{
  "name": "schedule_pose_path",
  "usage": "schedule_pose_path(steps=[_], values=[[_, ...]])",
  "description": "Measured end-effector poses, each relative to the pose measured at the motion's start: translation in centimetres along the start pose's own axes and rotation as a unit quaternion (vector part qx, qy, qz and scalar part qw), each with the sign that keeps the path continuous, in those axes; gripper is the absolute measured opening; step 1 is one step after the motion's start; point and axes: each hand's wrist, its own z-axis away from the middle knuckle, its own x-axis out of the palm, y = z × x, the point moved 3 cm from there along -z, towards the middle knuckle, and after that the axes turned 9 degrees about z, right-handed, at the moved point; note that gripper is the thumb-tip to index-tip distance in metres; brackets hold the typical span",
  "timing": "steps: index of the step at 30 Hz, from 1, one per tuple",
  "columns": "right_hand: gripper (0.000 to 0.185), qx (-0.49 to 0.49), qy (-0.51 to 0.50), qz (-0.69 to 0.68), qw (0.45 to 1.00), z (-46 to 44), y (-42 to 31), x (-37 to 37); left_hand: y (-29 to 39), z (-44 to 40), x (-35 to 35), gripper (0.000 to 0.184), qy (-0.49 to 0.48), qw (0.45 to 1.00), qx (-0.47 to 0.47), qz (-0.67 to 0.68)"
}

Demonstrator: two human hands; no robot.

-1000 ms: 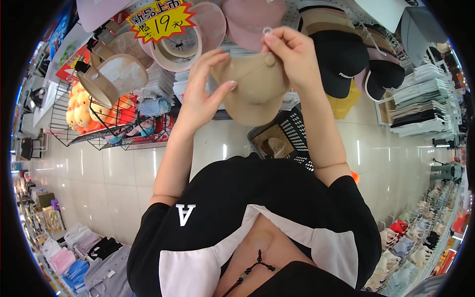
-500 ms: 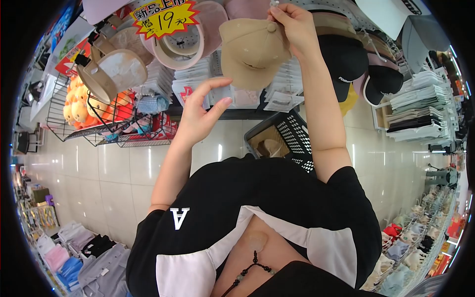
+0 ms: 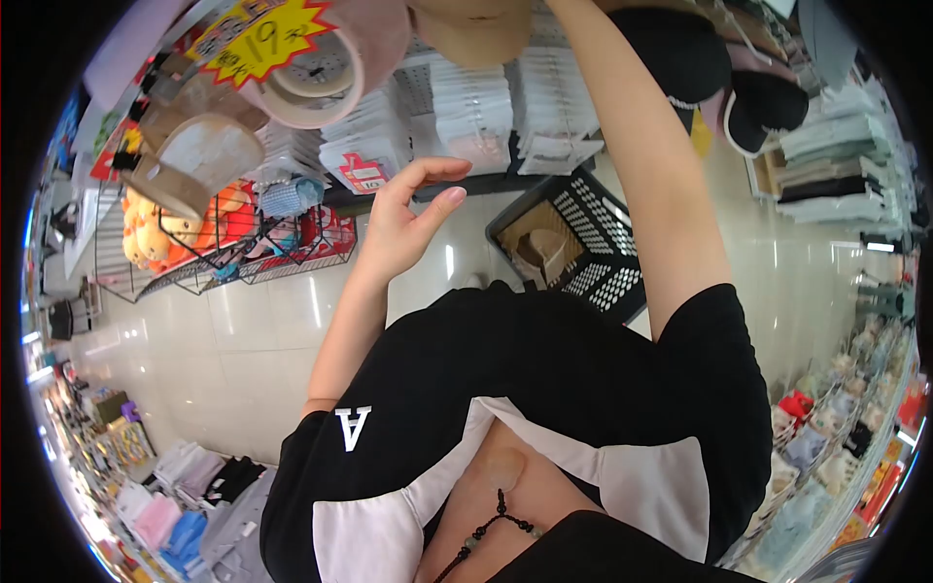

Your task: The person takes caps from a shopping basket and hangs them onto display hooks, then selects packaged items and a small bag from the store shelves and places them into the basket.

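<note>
My left hand (image 3: 400, 228) is raised in the middle of the view, with its thumb and fingers apart and nothing between them. It is nearest to the packs in clear wrapping (image 3: 472, 112) on the rack. A beige cap (image 3: 471, 31) shows at the top edge, its upper part cut off. My right forearm (image 3: 646, 136) reaches up past the cap's right side. My right hand is beyond the top edge, so its hold on the cap is hidden. Below the rack stands a black shopping basket (image 3: 604, 284) with a tan hat (image 3: 547, 255) inside.
Pink and beige visors (image 3: 316, 92) hang behind a yellow price sign (image 3: 262, 39). Left, a wire basket (image 3: 194, 277) holds orange plush toys (image 3: 146, 233). Black caps (image 3: 768, 107) hang at right beside folded clothes (image 3: 831, 170). More clothes (image 3: 185, 505) lie at lower left.
The view has tilted down and turned, so the rack and beige cap sit higher. My right hand has left the top of the frame. My left hand stays open.
</note>
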Motion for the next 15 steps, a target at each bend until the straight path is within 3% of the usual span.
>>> schedule_pose_path(steps=[2,4,6,7,8,11,12,15], values=[[0.031,-0.009,0.018,-0.08,0.997,4.9,0.4,-3.7,-1.3,-0.5,1.0,0.024,-0.019,0.999,-0.026,0.011],[0.015,0.043,-0.001,0.086,0.995,11.4,5.5,-5.7,-3.1,-0.8,2.2,0.023,-0.059,0.997,-0.045,0.001],[0.015,0.106,0.066,-0.126,0.984,19.3,11.0,-7.3,-5.5,-1.0,3.8,0.023,-0.098,0.991,-0.092,0.003],[0.014,0.203,0.048,-0.144,0.967,24.6,16.8,-7.0,-7.0,-1.1,4.8,0.022,-0.121,0.985,-0.127,0.002],[0.017,0.313,0.008,-0.085,0.946,29.8,20.0,-8.0,-8.6,-1.1,5.8,0.022,-0.14,0.98,-0.139,0.003],[0.027,0.502,-0.13,0.089,0.85,45.9,28.5,-7.9,-15.5,-0.4,9.6,0.02,-0.234,0.952,-0.198,-0.003],[0.025,0.5,-0.143,0.129,0.844,49.9,28.7,-7.8,-18.7,0.2,10.9,0.019,-0.273,0.931,-0.241,-0.024],[0.028,0.606,-0.28,0.125,0.734,61.7,31.5,-4.6,-29.5,3.2,13.9,0.017,-0.357,0.884,-0.292,-0.081]])
